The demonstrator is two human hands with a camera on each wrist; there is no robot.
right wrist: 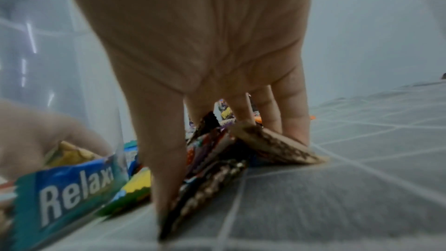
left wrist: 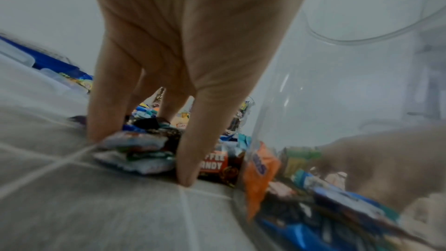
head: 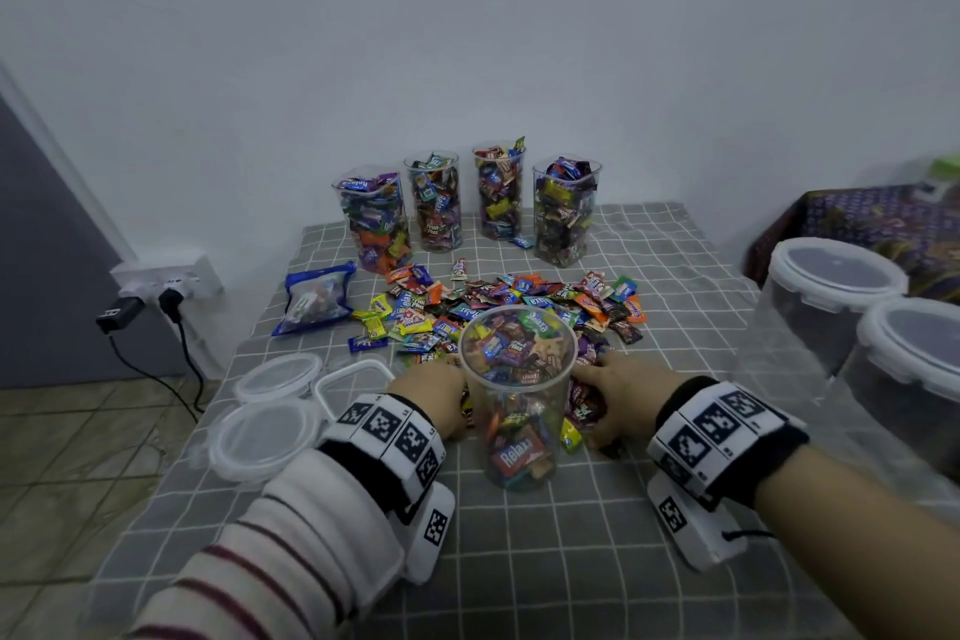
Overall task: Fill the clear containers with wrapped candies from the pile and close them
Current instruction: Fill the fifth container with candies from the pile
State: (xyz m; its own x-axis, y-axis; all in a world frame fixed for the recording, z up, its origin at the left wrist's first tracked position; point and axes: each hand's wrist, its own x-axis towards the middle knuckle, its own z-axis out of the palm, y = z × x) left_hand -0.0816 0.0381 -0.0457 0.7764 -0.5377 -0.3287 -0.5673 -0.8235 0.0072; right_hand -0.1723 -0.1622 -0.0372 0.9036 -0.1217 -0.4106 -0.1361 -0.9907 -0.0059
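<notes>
A tall clear container [head: 521,424], partly filled with wrapped candies, stands open in front of the candy pile [head: 519,301]. My left hand [head: 435,392] is down on the cloth just left of it. In the left wrist view this hand [left wrist: 140,159] pinches a small stack of candies [left wrist: 135,152] between thumb and fingers. My right hand [head: 609,395] is just right of the container. Its thumb and fingers [right wrist: 229,169] squeeze a bunch of candies [right wrist: 217,159] so that they tilt up. The container wall [left wrist: 337,102] [right wrist: 48,60] stands beside each hand.
Four full clear containers [head: 467,203] without lids stand at the back by the wall. Loose clear lids [head: 270,431] lie at the left, a blue bag [head: 317,299] behind them. Two large lidded tubs [head: 831,286] stand at the right. The table edge [head: 218,379] drops off at left.
</notes>
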